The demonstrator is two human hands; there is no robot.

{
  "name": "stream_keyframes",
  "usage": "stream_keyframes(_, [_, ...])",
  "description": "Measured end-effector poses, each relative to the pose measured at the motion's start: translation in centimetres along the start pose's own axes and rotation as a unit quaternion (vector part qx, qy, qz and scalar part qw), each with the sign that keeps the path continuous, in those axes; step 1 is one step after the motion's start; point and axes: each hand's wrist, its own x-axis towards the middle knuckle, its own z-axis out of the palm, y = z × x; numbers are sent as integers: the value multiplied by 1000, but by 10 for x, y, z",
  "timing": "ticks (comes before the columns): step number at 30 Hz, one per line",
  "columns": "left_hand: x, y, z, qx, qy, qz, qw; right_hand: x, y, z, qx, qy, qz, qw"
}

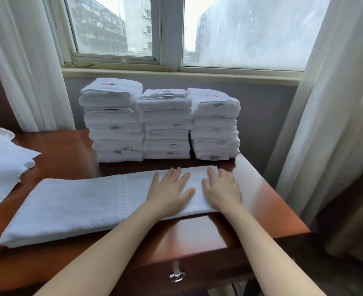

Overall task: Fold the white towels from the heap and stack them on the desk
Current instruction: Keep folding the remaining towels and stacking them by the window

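A long white towel (78,204), folded lengthwise into a strip, lies across the front of the brown desk (257,201). My left hand (170,191) presses flat on its right part, fingers spread. Beside it, my right hand (222,189) lies flat on the strip's right end. Behind the strip stand three stacks of folded white towels: a left stack (114,122), a middle stack (166,127) and a right stack (215,127). The heap of unfolded white towels (1,165) spills onto the desk's left edge.
The stacks stand against the wall below a window (170,33). White curtains hang at the left (25,67) and right (334,107). A drawer with a metal pull (176,276) sits in the desk's front. The desk's right edge drops off near the right curtain.
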Motion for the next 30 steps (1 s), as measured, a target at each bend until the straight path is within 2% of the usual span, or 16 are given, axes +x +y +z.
stream_keyframes(3, [-1,1,-1,2,5,-2,1000,-2,-6,-4,-33,17,10,999])
stream_keyframes(8, [-5,2,-4,-22,39,6,999,1,-14,-26,-27,-36,39,998])
stream_keyframes(12, [-12,4,-13,-209,112,53,970,8,-10,-58,48,-56,47,996])
stream_keyframes(14, [-14,9,-26,-302,119,37,945,12,-17,-74,126,-47,23,991])
stream_keyframes(15, [-14,11,-36,-357,117,21,926,14,-24,-81,180,-38,0,983])
stream_keyframes(17, [-16,15,-59,-487,109,-8,867,17,-44,-89,300,-32,-43,952])
stream_keyframes(18, [-17,14,-70,-534,106,-19,838,16,-55,-91,356,-34,-56,932])
stream_keyframes(20, [-23,5,-92,-585,93,-35,805,14,-80,-91,443,-41,-67,893])
stream_keyframes(22, [-35,-11,-111,-600,77,-52,795,12,-106,-84,494,-41,-82,864])
stream_keyframes(27, [-66,-63,-145,-593,84,-92,795,4,-171,-69,566,-57,-124,813])
stream_keyframes(30, [-84,-96,-154,-595,115,-124,786,-1,-209,-63,580,-77,-139,799])
